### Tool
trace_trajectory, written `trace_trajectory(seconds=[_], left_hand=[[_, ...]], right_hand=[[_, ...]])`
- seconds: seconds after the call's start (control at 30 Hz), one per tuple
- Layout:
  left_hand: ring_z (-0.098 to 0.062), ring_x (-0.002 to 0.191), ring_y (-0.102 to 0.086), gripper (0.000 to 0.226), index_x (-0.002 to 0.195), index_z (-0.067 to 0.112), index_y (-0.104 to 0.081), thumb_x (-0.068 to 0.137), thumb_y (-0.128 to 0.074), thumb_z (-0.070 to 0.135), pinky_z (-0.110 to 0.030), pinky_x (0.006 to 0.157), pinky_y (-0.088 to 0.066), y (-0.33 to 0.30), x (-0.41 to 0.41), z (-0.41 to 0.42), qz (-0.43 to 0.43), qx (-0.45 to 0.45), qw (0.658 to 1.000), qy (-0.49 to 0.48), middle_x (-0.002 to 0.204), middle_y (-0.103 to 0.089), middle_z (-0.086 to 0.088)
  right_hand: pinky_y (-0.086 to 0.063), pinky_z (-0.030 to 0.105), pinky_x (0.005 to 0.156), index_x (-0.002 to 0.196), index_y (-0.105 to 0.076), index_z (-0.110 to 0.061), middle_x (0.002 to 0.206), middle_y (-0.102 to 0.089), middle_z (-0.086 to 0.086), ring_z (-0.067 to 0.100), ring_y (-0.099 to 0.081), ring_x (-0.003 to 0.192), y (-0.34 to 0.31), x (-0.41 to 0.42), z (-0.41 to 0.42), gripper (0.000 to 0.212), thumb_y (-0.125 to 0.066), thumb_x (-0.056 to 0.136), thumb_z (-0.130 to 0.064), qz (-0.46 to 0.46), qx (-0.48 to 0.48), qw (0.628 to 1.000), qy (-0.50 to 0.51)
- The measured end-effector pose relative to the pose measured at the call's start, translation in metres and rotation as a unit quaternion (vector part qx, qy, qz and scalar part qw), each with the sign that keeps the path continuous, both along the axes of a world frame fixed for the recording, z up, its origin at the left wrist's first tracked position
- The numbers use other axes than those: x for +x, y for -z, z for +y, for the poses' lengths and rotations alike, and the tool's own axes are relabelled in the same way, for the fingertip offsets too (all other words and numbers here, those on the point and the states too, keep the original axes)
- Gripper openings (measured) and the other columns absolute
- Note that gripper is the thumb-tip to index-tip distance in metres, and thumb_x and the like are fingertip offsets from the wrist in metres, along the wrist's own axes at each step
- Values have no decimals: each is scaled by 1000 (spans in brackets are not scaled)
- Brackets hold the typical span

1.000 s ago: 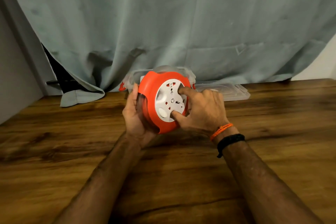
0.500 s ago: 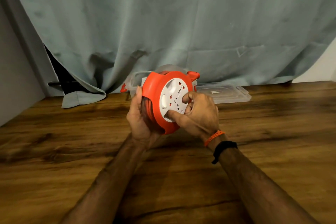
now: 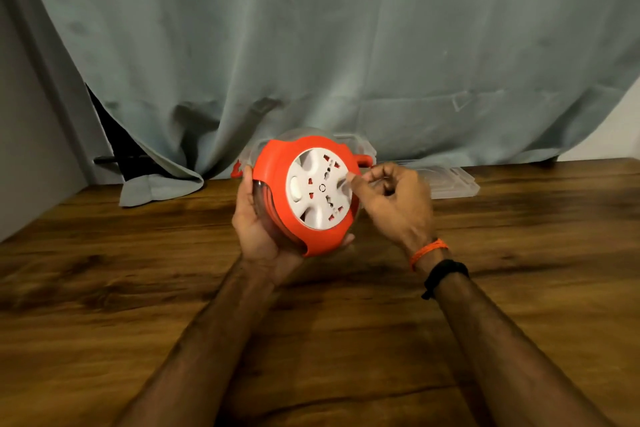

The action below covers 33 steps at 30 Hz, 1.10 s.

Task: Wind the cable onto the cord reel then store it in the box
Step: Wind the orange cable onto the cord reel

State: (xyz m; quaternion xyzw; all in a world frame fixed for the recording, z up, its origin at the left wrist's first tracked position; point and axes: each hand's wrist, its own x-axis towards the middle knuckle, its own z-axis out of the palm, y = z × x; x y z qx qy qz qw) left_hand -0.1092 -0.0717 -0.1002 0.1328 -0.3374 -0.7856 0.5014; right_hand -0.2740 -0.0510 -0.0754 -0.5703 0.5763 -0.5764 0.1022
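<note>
The cord reel [image 3: 277,163] is orange with a white socket disc [image 3: 320,189] and a clear back half. Orange cable [image 3: 269,208] shows wound inside that clear part. My left hand [image 3: 258,229] grips the reel from behind and below, holding it above the table with the disc facing me. My right hand [image 3: 393,204] is at the disc's right edge, fingers curled, one fingertip touching a notch in the rim. The clear plastic box [image 3: 356,144] with orange latches stands just behind the reel, mostly hidden by it.
The box's clear lid [image 3: 446,180] lies flat on the wooden table [image 3: 311,322] to the right of the box. A grey-green curtain [image 3: 346,45] hangs along the table's back edge. A grey wall borders the left side.
My right hand has slid off the disc's face to its right edge, and the white disc has turned. The reel sits slightly lower in my left hand.
</note>
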Motion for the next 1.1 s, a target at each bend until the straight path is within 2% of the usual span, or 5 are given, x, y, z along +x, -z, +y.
trace_trajectory(seconds=[0.33, 0.5, 0.67, 0.97, 1.1], left_hand=[[-50, 143, -33, 88, 149, 24, -46, 87, -24, 83, -81, 108, -13, 2, -1, 2, 11, -59, 994, 90, 154, -45, -19], [-50, 142, -34, 90, 149, 28, -46, 84, -26, 87, -83, 100, -22, 4, 1, 1, 0, -48, 984, 173, 155, -43, -17], [-49, 134, -47, 87, 145, 31, -51, 82, -33, 88, -84, 99, -26, 4, 11, 1, 8, -49, 978, 203, 153, -48, -14], [-55, 106, -65, 81, 114, 19, -77, 84, -35, 82, -80, 71, -48, -4, 46, 22, -64, 91, 992, 59, 128, -68, -23], [-45, 103, -69, 77, 111, 2, -73, 92, -41, 70, -60, 80, -56, -11, 69, 44, -70, 171, 980, -78, 115, -71, -28]], right_hand=[[-49, 50, 96, 94, -75, -15, 97, -75, 4, 27, -66, 99, -2, -4, -12, 58, -51, 76, -65, -212, 138, 967, -32], [-54, 44, 94, 113, -70, -15, 105, -75, 6, 24, -69, 101, 3, 7, -15, 31, -58, 93, -37, -320, 75, 936, -127], [-48, 49, 103, 137, -53, -19, 129, -63, 8, 27, -61, 117, 8, 17, -16, 40, -55, 97, -22, -318, 42, 931, -174], [-59, 31, 68, 115, -64, -7, 97, -72, 9, 19, -70, 79, 23, 42, -9, 21, -54, 96, -10, -335, 51, 922, -186], [-60, 37, 71, 115, -63, -8, 98, -72, 13, 23, -70, 80, 26, 56, -1, 21, -56, 95, -11, -334, 77, 922, -180]])
